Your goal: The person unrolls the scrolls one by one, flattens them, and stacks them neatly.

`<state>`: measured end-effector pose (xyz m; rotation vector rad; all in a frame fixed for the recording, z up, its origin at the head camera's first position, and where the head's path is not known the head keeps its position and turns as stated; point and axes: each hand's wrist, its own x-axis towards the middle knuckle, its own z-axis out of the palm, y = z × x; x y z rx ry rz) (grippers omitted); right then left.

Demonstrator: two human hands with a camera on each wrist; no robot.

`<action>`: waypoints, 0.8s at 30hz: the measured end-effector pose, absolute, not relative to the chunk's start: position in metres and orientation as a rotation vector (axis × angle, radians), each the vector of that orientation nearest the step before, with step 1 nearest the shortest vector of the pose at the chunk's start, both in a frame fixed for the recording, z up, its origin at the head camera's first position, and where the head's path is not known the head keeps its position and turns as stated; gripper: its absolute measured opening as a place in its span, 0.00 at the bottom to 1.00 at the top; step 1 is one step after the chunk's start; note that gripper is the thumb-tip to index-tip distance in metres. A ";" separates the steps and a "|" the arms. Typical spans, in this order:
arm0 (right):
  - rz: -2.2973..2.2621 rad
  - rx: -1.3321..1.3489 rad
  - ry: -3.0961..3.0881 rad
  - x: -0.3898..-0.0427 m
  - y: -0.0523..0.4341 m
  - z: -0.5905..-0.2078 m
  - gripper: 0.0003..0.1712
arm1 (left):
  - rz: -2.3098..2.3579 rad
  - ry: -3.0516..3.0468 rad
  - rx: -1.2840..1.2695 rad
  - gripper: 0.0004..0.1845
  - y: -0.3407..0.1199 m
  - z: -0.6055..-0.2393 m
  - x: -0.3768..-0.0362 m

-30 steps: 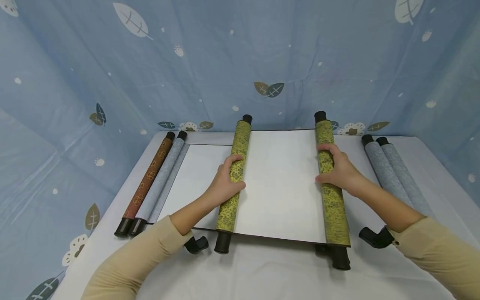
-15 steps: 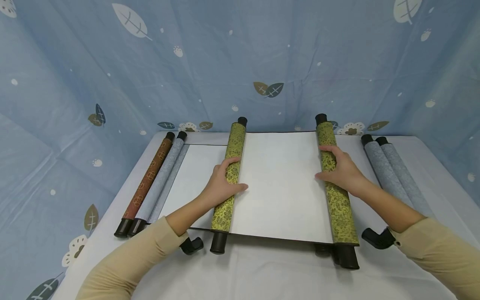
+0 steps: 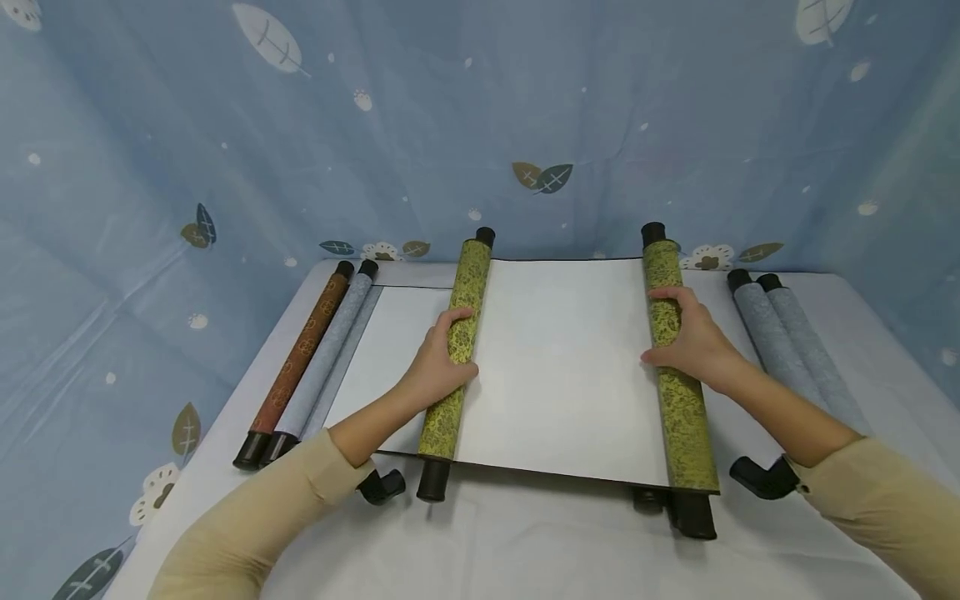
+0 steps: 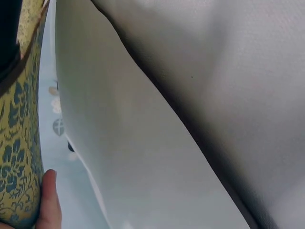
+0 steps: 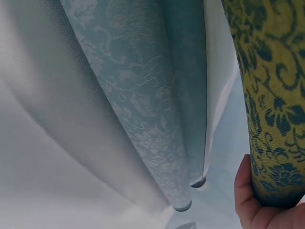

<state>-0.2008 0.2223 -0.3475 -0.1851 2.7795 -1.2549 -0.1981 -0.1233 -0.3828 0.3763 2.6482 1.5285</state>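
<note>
A hanging scroll with yellow, dark-patterned rolls and black end knobs lies partly unrolled in the head view, its white sheet [image 3: 562, 358] stretched between them. My left hand [image 3: 441, 358] grips the left roll [image 3: 446, 421], thumb on the inner side and fingers over the top. Around the right roll [image 3: 690, 442] curls my right hand [image 3: 693, 337]. In the left wrist view the patterned roll [image 4: 16, 152] fills the left edge, with a fingertip [image 4: 50, 205] beside it. The right wrist view shows fingers [image 5: 248, 200] wrapped at the lower end of the yellow roll [image 5: 276, 105].
A brown scroll [image 3: 300, 358] and a grey-blue roll [image 3: 326, 350] lie at the left, with another white sheet [image 3: 405, 317] running under the yellow scroll. Two grey-blue rolls [image 3: 776, 333] lie at the right. Black curved pieces [image 3: 765, 478] show near my sleeves; a patterned curtain stands behind.
The left hand has shifted its roll a little to the left, and the right hand its roll a little to the right. More of the white sheet shows between them.
</note>
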 end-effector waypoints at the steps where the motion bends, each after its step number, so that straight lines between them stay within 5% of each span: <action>1: -1.255 -0.185 2.778 -0.201 0.223 -0.347 0.55 | 1.529 2.644 0.384 0.41 -0.124 -0.383 -0.199; 18: -1.216 -0.215 2.765 -0.202 0.231 -0.346 0.47 | 1.450 2.666 0.311 0.33 -0.134 -0.385 -0.198; 24: -1.119 -0.189 2.864 -0.201 0.230 -0.348 0.55 | 1.401 2.701 0.257 0.40 -0.133 -0.389 -0.198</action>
